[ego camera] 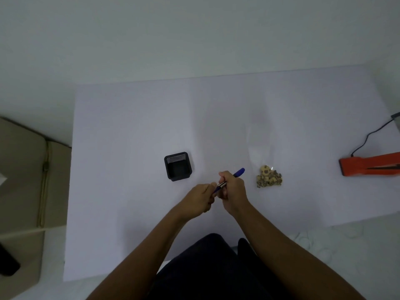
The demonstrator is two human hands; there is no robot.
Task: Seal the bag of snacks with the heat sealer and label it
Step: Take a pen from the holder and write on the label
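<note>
A blue pen (237,172) is held over the middle of the white table (129,126). My right hand (232,189) is closed around its barrel, with the far end sticking out toward the upper right. My left hand (200,200) pinches the pen's near end with its fingertips. To the right lies a clear plastic bag (259,146) flat on the table, with a small heap of brown and cream snacks (269,177) at its near end. The orange heat sealer (368,166) rests at the table's right edge, partly cut off by the frame.
A black square pen holder (178,166) stands left of my hands. A black cable (368,137) runs from the sealer toward the right edge. A beige surface (21,169) and a dark object (7,263) are at the left. My dark-clothed lap (212,267) is below.
</note>
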